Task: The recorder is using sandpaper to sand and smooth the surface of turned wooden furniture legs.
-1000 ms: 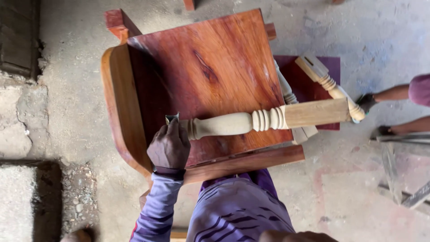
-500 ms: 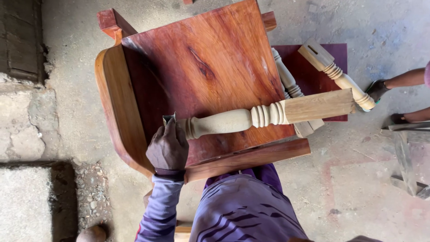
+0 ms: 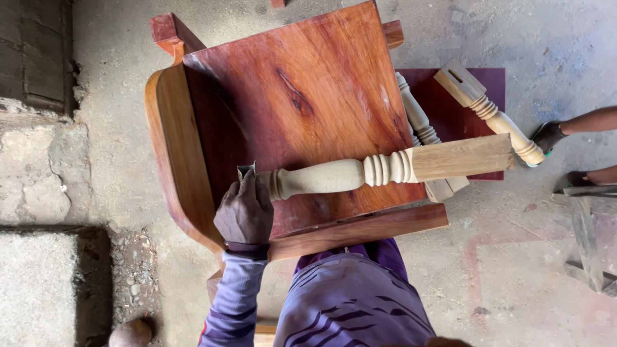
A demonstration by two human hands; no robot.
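Left hand (image 3: pixel 244 212) curled closed, knuckles up, sleeved forearm extended forward.

Compared with a second ago, my view sits a little lower and more to the left, so the red wooden chair seat (image 3: pixel 302 109) appears higher and its far corner block (image 3: pixel 168 31) shows more fully. My left hand (image 3: pixel 244 212) with the small sandpaper piece (image 3: pixel 247 169) sits slightly further left on the narrow end of the turned pale leg (image 3: pixel 385 168). The other person's foot (image 3: pixel 549 136) at the right edge is now more visible.

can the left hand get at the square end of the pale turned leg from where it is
Probably not without shifting: the left hand grips the narrow end of the turned leg, and the square end lies far along it.
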